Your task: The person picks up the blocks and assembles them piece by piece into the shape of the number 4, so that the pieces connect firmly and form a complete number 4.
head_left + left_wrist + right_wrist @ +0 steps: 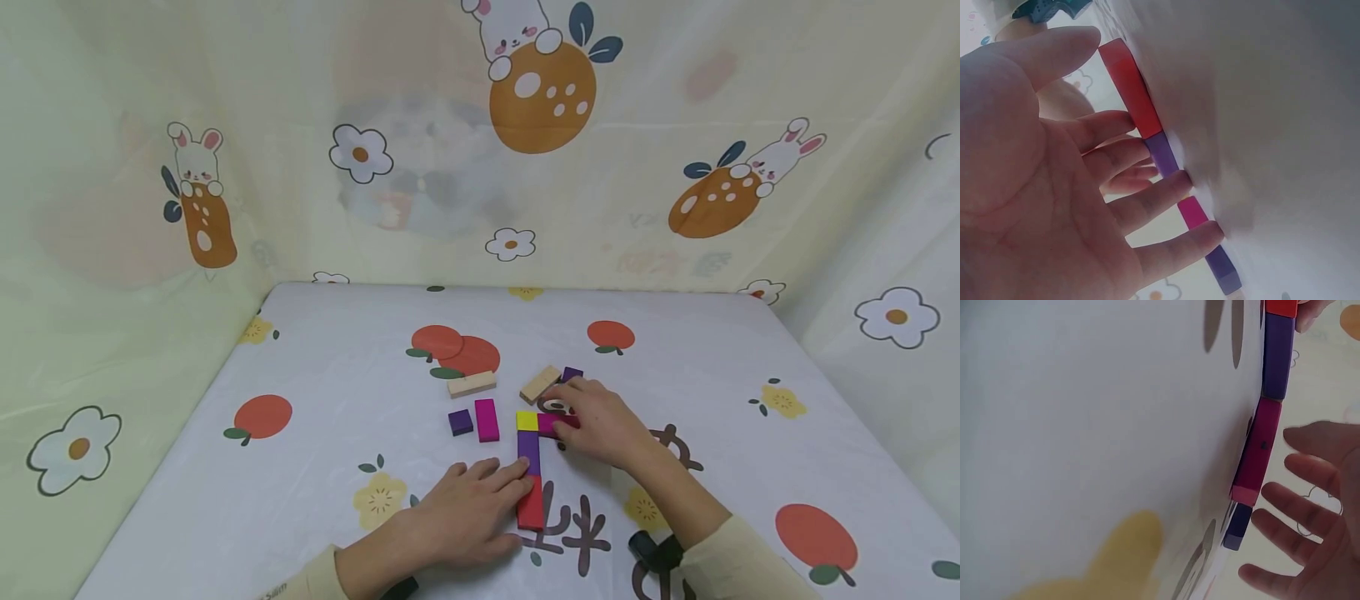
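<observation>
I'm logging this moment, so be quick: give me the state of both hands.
Left hand: open, fingers at the long purple block and red block.
Right hand: open, beside a magenta block, holding nothing.

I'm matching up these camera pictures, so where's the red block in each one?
Head: red block low, just right of centre.
Left wrist: red block in upper part, left of centre.
Right wrist: red block at top edge, right of centre, cut off.
Shared landmark: the purple block against its end.

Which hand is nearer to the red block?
Left. The left hand lies beside the red block; the right hand is farther forward, near the magenta block beside the yellow block.
</observation>
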